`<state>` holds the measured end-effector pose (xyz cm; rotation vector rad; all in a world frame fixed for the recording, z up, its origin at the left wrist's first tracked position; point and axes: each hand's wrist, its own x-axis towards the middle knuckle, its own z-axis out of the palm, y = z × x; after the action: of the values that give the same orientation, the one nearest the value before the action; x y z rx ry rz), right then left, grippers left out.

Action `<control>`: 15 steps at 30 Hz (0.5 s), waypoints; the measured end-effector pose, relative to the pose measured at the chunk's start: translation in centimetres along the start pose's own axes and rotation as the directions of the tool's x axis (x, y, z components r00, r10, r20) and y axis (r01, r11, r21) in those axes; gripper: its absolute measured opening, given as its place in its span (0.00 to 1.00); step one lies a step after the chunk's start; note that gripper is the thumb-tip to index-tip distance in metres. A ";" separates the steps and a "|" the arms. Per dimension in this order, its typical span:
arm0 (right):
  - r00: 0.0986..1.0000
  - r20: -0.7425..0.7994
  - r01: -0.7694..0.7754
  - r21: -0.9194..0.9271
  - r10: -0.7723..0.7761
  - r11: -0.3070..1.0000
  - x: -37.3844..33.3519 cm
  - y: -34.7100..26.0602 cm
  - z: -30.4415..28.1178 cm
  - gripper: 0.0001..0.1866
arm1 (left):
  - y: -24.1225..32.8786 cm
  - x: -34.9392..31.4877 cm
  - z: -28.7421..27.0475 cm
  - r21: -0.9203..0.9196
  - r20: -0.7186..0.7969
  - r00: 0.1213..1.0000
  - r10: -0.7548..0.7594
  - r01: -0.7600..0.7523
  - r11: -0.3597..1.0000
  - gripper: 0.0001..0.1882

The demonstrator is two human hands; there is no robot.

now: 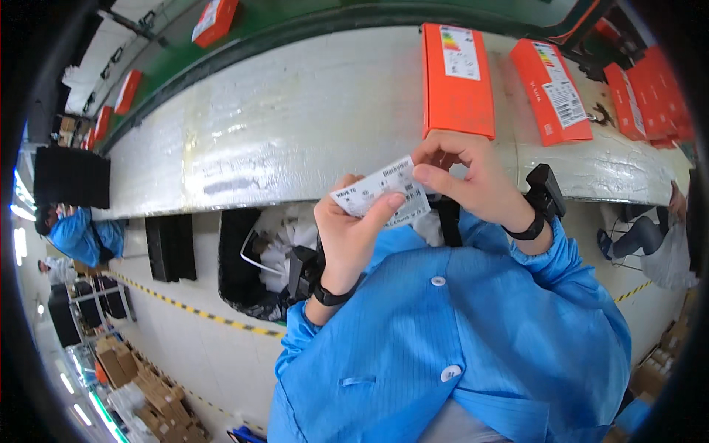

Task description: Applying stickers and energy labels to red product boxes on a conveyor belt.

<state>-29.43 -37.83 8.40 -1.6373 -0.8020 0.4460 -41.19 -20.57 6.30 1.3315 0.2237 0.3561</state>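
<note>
Both hands pinch a small white printed paper label [384, 190] above the white worktop's [295, 125] near edge: left hand [353, 232] at 7 o'clock, right hand [467, 176] at 3. Flat orange cardboard box [456, 70] lies just beyond at 12; open worktop toward 10.

Factory packing line. Long white bench [295, 125] as landmark: orange boxes [458, 77] with printed labels laid along its top, green conveyor belt [281, 18] running behind it with more orange boxes. Below the bench, black waste bin [244, 273]; yellow-black floor tape [199, 314] beyond. Blue smock [473, 332] worn; another smocked worker [81, 236] at far left.
</note>
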 end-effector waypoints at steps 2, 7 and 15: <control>0.997 0.047 -0.056 -0.015 0.056 0.998 -0.1 0.9 0.1 0.06 | -0.3 0.0 0.4 -0.013 -0.015 1.000 -0.019 0.019 1.000 0.11; 0.976 -0.176 0.124 -0.056 -0.132 0.991 -0.2 2.0 -2.4 0.06 | -1.4 -2.4 -3.1 0.285 -0.255 0.966 0.051 0.025 0.958 0.14; 0.692 -0.692 0.196 -0.095 -0.206 0.976 0.0 -0.4 -12.9 0.06 | -0.4 -5.5 -16.4 0.891 -0.329 0.882 0.337 0.408 -0.200 0.34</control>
<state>-20.81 -46.80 11.68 -1.5336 -0.3858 -0.3489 -52.14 -7.88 1.97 2.9419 1.2627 0.4548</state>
